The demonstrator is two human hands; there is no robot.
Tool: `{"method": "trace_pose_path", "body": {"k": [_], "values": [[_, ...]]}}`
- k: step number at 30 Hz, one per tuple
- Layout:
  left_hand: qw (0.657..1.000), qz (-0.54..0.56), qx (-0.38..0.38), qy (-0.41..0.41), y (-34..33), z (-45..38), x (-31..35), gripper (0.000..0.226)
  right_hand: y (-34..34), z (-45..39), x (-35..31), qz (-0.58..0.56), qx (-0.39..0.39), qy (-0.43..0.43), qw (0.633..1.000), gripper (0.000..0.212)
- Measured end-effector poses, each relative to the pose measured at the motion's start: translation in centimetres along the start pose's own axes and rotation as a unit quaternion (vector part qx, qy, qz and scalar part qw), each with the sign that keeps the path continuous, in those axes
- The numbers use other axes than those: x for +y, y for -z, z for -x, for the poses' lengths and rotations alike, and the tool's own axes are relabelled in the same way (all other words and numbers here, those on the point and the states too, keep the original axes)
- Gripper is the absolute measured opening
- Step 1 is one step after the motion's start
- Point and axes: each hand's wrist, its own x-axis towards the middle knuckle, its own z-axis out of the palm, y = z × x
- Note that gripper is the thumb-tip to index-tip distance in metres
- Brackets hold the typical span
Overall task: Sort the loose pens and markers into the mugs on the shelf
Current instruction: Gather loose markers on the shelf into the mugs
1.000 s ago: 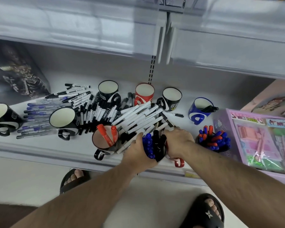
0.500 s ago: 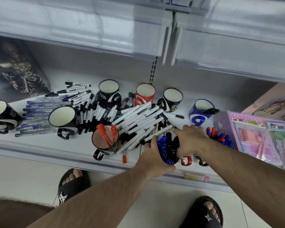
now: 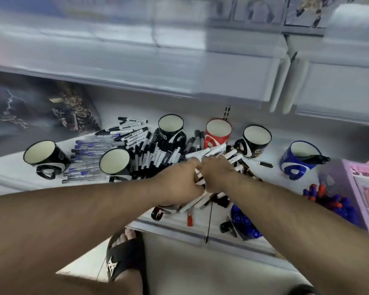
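A heap of white markers (image 3: 211, 150) with black caps lies mid-shelf. My left hand (image 3: 179, 184) and my right hand (image 3: 218, 174) meet over it, fingers curled round a bundle of these markers from both sides. Around stand empty mugs: black ones (image 3: 41, 154) (image 3: 115, 162) (image 3: 170, 126) (image 3: 257, 138) and a red mug (image 3: 218, 130). A blue mug (image 3: 300, 158) holds a black marker. At the front a mug of blue markers (image 3: 243, 224) stands below my right forearm. Blue pens (image 3: 87, 154) and black markers (image 3: 158, 154) lie loose at left.
A mug of red and blue markers (image 3: 332, 201) stands beside a pink box (image 3: 362, 188) at the right. A dark poster (image 3: 41, 109) leans at the back left. One red marker (image 3: 190, 219) lies near the shelf's front edge. An upper shelf (image 3: 179, 71) overhangs.
Both hands let go of the mug of blue markers at the front and moved back onto the white marker heap, closing round a bundle. The view moved closer.
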Motion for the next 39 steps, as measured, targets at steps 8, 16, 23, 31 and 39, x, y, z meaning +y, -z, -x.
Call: {"method": "trace_pose_path", "body": {"k": [8, 16, 23, 31, 39], "values": [[0.999, -0.002, 0.015, 0.028, 2.4, -1.8, -3.9, 0.035, -3.1, -3.4, -2.4, 0.126, -0.04, 0.016, 0.991, 0.108], [0.989, 0.137, 0.036, 0.053, 2.6, -2.3, -5.0, 0.025, -3.9, -4.4, 1.0, 0.056, -0.047, 0.044, 0.996, 0.114], [0.978, 0.185, 0.037, 0.085, 2.3, -3.1, -5.2, 0.028, -3.4, -4.2, 2.3, -0.007, 0.001, 0.064, 0.998, 0.042], [0.962, 0.246, 0.097, 0.067, 3.0, -3.6, -4.1, 0.027, -0.1, -1.5, 5.7, -0.164, 0.166, -0.043, 0.971, 0.051], [0.993, 0.089, 0.056, -0.054, 0.5, -5.2, -2.9, 0.077, 6.7, 5.4, 1.0, -0.407, 0.375, -0.094, 0.828, 0.024]]}}
